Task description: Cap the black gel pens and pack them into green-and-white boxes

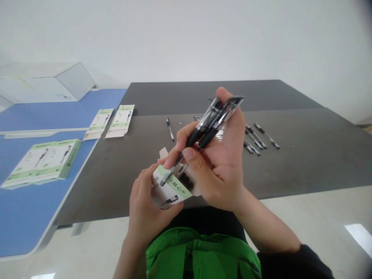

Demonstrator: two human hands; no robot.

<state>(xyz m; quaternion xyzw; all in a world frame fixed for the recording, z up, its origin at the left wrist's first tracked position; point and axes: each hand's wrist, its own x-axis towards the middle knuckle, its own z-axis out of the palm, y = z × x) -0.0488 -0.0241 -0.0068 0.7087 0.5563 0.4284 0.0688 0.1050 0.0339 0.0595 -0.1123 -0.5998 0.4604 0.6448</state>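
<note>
From where I'm standing, the person's left hand (147,197) is clamping around a small white-and-green printed cardboard pen box (171,193), holding it tilted in front of the body, its open end facing the right hand (222,166). Dark shapes are showing inside the opening. The right hand is closing its thumb and fingers on several slim pens with black grips and clear plastic barrels (214,129), which are sticking up at a slant above the palm; one more pen is pointing downward, its clear end (166,179) crossing in front of the box's printed face. Behind the hands, a matte dark-grey table (308,155) is bearing a lone black-and-clear pen (170,129) and, further right, a loose group of similar pens (255,137). To the left, two white-and-green boxes with open flaps (122,119) are lying near the seam with a bright blue table (26,221), where two closed-looking green-and-white cartons (43,159) are resting side by side.
</note>
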